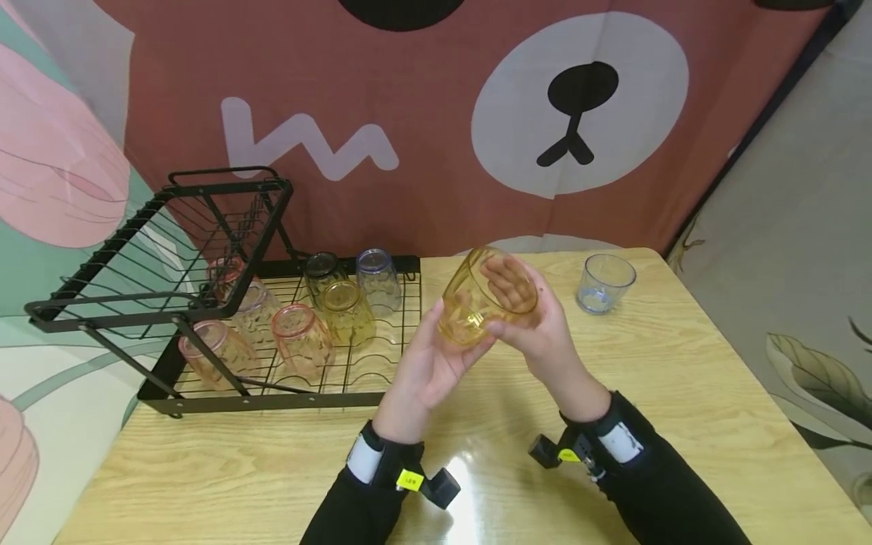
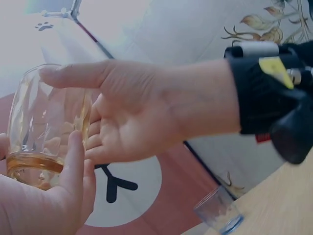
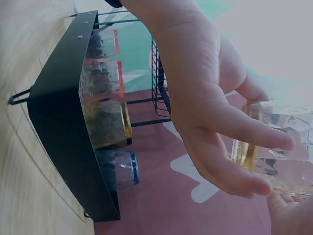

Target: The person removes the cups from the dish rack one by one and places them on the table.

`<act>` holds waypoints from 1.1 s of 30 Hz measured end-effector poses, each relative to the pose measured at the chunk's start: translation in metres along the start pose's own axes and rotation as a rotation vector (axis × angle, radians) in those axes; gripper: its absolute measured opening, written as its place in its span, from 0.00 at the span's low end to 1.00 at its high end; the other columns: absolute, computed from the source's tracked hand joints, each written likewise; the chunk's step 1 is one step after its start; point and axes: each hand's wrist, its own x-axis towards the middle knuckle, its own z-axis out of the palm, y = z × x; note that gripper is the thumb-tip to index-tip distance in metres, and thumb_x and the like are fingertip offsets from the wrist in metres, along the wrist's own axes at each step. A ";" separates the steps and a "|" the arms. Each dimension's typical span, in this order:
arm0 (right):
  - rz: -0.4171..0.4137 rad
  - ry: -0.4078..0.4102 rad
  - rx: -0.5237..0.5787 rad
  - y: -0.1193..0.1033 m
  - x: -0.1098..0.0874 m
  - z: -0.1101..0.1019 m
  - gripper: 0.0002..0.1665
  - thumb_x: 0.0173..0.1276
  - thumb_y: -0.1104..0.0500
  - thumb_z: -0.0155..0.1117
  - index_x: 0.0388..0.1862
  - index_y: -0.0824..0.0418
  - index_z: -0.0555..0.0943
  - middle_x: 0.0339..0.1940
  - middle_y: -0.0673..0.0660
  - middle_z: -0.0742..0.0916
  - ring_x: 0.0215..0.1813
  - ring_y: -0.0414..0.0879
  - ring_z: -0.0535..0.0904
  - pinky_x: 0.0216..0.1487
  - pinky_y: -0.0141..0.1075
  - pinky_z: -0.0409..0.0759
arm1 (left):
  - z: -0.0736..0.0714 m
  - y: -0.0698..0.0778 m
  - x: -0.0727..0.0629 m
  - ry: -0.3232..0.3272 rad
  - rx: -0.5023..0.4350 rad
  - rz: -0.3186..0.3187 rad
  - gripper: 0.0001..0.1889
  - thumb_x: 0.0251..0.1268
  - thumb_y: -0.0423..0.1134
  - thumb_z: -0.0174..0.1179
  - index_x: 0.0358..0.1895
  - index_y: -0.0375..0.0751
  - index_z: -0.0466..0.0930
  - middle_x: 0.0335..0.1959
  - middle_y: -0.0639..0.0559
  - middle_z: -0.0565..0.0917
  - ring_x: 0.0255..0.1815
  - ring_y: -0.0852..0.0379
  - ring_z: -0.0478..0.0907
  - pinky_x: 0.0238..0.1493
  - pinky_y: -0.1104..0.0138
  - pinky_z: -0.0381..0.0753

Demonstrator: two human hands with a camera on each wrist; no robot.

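Observation:
A yellow-tinted drinking glass (image 1: 470,303) is held tilted above the table, its mouth turned to the right. My left hand (image 1: 431,363) grips it around the base, with fingers on both sides in the right wrist view. My right hand (image 1: 545,322) holds the rim end, thumb at the near side and fingers behind the glass, seen through it. In the left wrist view the right hand (image 2: 132,112) has its thumb along the rim of the glass (image 2: 46,117). To the right, a clear blue-tinted glass (image 1: 605,284) stands upright on the table.
A black two-tier dish rack (image 1: 272,401) stands at the left of the wooden table (image 1: 681,424). Several tinted glasses sit upside down on its lower tier, including a pink glass (image 1: 303,341), a yellow glass (image 1: 347,312) and a blue glass (image 1: 378,281). A bear-printed cloth (image 1: 422,204) hangs behind.

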 end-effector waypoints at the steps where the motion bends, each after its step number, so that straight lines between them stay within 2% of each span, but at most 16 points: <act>1: 0.005 -0.001 -0.015 -0.001 0.001 0.000 0.47 0.55 0.57 0.77 0.70 0.65 0.63 0.66 0.54 0.77 0.68 0.46 0.71 0.71 0.37 0.65 | -0.001 0.002 0.001 -0.006 0.011 -0.005 0.27 0.61 0.50 0.66 0.58 0.43 0.67 0.57 0.45 0.71 0.51 0.51 0.79 0.53 0.63 0.82; 5: 0.029 0.004 -0.095 -0.005 0.002 -0.002 0.50 0.53 0.54 0.78 0.71 0.65 0.63 0.65 0.53 0.77 0.67 0.45 0.71 0.70 0.36 0.67 | -0.002 0.013 0.004 -0.049 0.100 -0.034 0.20 0.75 0.46 0.49 0.64 0.42 0.63 0.59 0.45 0.70 0.53 0.51 0.78 0.55 0.62 0.81; 7: 0.033 0.008 -0.116 -0.007 0.003 -0.003 0.51 0.53 0.54 0.78 0.71 0.65 0.62 0.65 0.53 0.77 0.67 0.45 0.71 0.70 0.37 0.67 | -0.002 0.018 0.006 -0.067 0.174 -0.053 0.21 0.79 0.44 0.39 0.68 0.40 0.60 0.60 0.44 0.71 0.54 0.51 0.78 0.55 0.62 0.81; 9: 0.036 0.012 -0.130 -0.009 0.004 -0.004 0.52 0.52 0.53 0.79 0.71 0.65 0.62 0.66 0.53 0.76 0.68 0.46 0.71 0.70 0.37 0.66 | -0.002 0.024 0.007 -0.061 0.257 -0.069 0.23 0.79 0.42 0.36 0.71 0.37 0.57 0.60 0.44 0.71 0.53 0.52 0.78 0.55 0.61 0.81; 12: 0.025 0.022 -0.149 -0.012 0.006 -0.008 0.53 0.51 0.55 0.79 0.71 0.65 0.61 0.66 0.55 0.75 0.69 0.47 0.70 0.71 0.37 0.65 | -0.001 0.033 0.010 -0.039 0.446 -0.058 0.25 0.78 0.38 0.39 0.73 0.35 0.56 0.61 0.43 0.71 0.55 0.52 0.77 0.56 0.58 0.80; 16: 0.015 0.064 -0.203 -0.015 0.011 -0.018 0.54 0.50 0.58 0.80 0.71 0.67 0.61 0.66 0.55 0.75 0.70 0.47 0.68 0.71 0.36 0.64 | -0.001 0.049 0.012 -0.049 0.747 -0.006 0.25 0.75 0.30 0.45 0.73 0.32 0.58 0.67 0.37 0.69 0.61 0.44 0.73 0.59 0.52 0.77; 20: 0.059 0.165 -0.296 -0.016 0.019 -0.033 0.50 0.52 0.70 0.76 0.71 0.65 0.60 0.66 0.53 0.74 0.70 0.46 0.67 0.72 0.34 0.62 | -0.002 0.068 0.014 -0.066 0.996 0.050 0.25 0.71 0.28 0.52 0.70 0.30 0.63 0.66 0.34 0.70 0.64 0.40 0.71 0.59 0.54 0.78; 22: 0.089 0.226 -0.344 -0.013 0.022 -0.043 0.48 0.53 0.77 0.71 0.70 0.66 0.59 0.66 0.53 0.73 0.70 0.47 0.66 0.73 0.34 0.60 | -0.002 0.078 0.016 -0.046 1.081 0.067 0.24 0.70 0.29 0.55 0.68 0.31 0.66 0.64 0.36 0.73 0.63 0.42 0.73 0.58 0.57 0.78; 24: 0.127 0.291 -0.399 -0.009 0.025 -0.055 0.47 0.54 0.80 0.67 0.70 0.66 0.58 0.65 0.53 0.72 0.71 0.48 0.65 0.73 0.34 0.59 | -0.004 0.088 0.018 -0.013 1.136 0.078 0.23 0.70 0.31 0.56 0.66 0.32 0.68 0.63 0.37 0.75 0.62 0.43 0.74 0.58 0.57 0.78; 29: 0.255 0.435 -0.534 0.007 0.026 -0.087 0.47 0.57 0.74 0.69 0.70 0.65 0.54 0.67 0.57 0.69 0.71 0.50 0.63 0.74 0.33 0.58 | -0.013 0.112 0.023 0.103 1.273 0.112 0.23 0.70 0.34 0.58 0.66 0.34 0.70 0.62 0.39 0.76 0.62 0.46 0.74 0.61 0.56 0.75; 33: 0.406 0.494 -0.662 0.023 0.023 -0.112 0.53 0.56 0.67 0.74 0.72 0.65 0.50 0.69 0.61 0.66 0.73 0.51 0.61 0.74 0.36 0.57 | -0.024 0.126 0.024 0.201 1.408 0.119 0.24 0.69 0.38 0.60 0.66 0.36 0.71 0.62 0.40 0.77 0.62 0.48 0.74 0.62 0.56 0.74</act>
